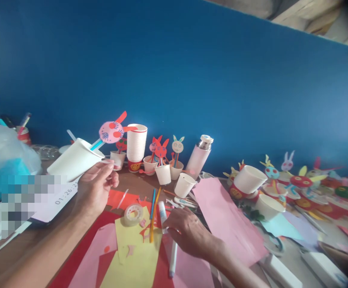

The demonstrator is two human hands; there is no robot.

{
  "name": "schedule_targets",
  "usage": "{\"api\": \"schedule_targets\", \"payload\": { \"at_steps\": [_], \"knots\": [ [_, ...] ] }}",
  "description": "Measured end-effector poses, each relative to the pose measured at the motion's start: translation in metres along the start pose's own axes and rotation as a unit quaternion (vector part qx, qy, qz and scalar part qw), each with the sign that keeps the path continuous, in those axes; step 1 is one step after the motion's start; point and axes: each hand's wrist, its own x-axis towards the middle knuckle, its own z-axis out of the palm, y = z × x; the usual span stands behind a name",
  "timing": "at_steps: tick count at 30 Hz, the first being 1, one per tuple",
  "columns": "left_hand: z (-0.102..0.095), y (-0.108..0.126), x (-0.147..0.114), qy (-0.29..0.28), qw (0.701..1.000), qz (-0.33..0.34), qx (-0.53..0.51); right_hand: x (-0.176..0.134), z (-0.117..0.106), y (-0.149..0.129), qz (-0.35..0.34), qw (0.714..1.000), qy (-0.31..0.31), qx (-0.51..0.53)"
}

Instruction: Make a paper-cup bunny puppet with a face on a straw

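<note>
While the left hand (96, 186) grasps a tilted white paper cup (73, 160), a pink paper rabbit face (111, 134) pokes from its mouth on a blue stem (96, 145). The right hand (187, 228) is down at a white marker (173, 260) and a blue-labelled tube (162, 212) above the tabletop (141, 182); whether its grip has closed on either, I cannot tell. A tape roll (133, 222) rests on yellow paper (136, 260) between the hands.
</note>
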Motion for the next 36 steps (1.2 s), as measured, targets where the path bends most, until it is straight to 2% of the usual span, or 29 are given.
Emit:
{"api": "schedule_targets", "payload": {
  "at_steps": [5, 9, 14, 18, 23, 26, 36],
  "knots": [
    [-0.002, -0.007, 0.000, 0.001, 1.000, -0.006, 0.004, -0.019, -0.003, 0.001, -0.043, 0.999, 0.013, -0.006],
    [-0.003, -0.013, 0.000, 0.006, 1.000, -0.016, 0.013, -0.025, -0.002, 0.005, -0.048, 0.999, -0.006, -0.005],
    [-0.001, -0.021, -0.005, 0.000, 0.999, -0.033, 0.025, -0.025, -0.003, 0.011, 0.041, 0.997, -0.016, -0.066],
    [0.002, -0.024, -0.011, -0.016, 0.998, -0.051, 0.035, -0.018, -0.005, 0.002, 0.076, 0.995, -0.018, -0.057],
    [0.004, -0.026, -0.016, -0.020, 0.997, -0.063, 0.040, -0.009, 0.015, -0.010, 0.112, 0.991, -0.025, -0.074],
    [0.005, -0.028, -0.017, -0.025, 0.996, -0.072, 0.043, -0.008, 0.024, -0.011, 0.142, 0.989, -0.010, -0.046],
    [0.007, -0.039, -0.024, -0.030, 0.994, -0.098, 0.049, -0.006, 0.015, -0.016, 0.155, 0.986, -0.049, 0.028]
  ]
}}
